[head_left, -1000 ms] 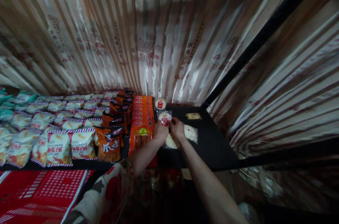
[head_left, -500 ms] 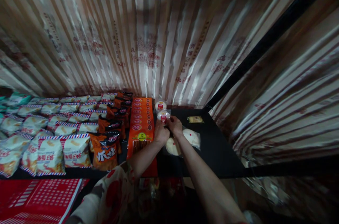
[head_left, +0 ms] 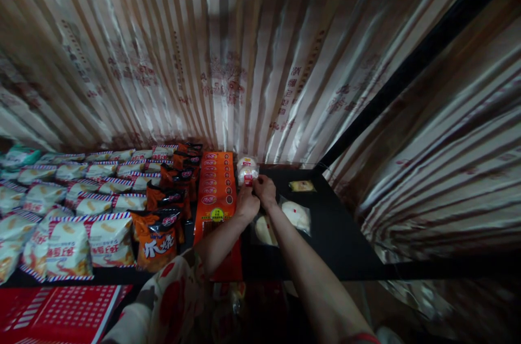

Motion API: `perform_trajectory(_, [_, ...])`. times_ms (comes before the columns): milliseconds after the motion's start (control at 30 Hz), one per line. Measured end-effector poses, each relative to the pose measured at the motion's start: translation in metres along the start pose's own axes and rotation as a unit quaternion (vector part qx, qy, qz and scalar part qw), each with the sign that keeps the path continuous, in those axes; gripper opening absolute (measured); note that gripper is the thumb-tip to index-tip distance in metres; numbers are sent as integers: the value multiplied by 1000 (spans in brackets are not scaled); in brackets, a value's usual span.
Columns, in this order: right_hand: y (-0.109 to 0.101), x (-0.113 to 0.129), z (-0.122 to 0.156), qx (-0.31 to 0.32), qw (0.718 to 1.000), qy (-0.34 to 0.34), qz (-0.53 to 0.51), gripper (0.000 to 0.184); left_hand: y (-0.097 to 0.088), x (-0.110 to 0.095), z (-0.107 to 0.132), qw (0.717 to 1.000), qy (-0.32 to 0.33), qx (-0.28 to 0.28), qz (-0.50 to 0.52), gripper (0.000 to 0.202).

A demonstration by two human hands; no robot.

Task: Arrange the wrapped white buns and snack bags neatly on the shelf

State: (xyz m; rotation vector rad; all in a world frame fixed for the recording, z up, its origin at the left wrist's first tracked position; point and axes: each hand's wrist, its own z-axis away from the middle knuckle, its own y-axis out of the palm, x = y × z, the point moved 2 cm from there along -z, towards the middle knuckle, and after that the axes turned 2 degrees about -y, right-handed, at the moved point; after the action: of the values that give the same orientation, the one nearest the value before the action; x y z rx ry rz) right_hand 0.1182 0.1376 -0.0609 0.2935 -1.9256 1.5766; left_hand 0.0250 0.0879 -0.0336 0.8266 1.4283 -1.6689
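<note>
Both hands meet at the back of the black shelf [head_left: 334, 230]. My left hand [head_left: 247, 204] has its fingers closed at the near edge of a round white packaged snack [head_left: 248, 174] with a red label. My right hand [head_left: 265, 191] pinches the same packet at its right corner. Right behind it lies a second white packet [head_left: 246, 161], partly covered by the first. Under my right wrist is a flat round white packet [head_left: 264, 231], and another white packet [head_left: 296, 215] lies beside it on the right.
A small yellow packet [head_left: 302, 186] lies at the back right. Left of my hands stand an orange display box [head_left: 215, 181], orange-black snack bags [head_left: 157, 241] and rows of white chip bags [head_left: 69, 249]. A red basket [head_left: 69, 311] sits below. A black post [head_left: 378, 94] slants on the right.
The held packet has shifted back and slightly left, closer over the packet behind it. Both hands moved with it, and the view shifted a little.
</note>
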Motion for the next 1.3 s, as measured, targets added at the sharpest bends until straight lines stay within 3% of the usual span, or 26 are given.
perform_trajectory(467, [5,7,-6,-6,999,-5,39,30,1,3,-12,1000,9,9,-5,42])
perform_trajectory(733, [3,11,-17,-13,999,-26,23,40,-2,2,-10,1000,26,10,-3,51])
perform_trajectory(1300, [4,11,-31,18,999,-27,-11,32,0,-2,-9,1000,9,11,-6,51])
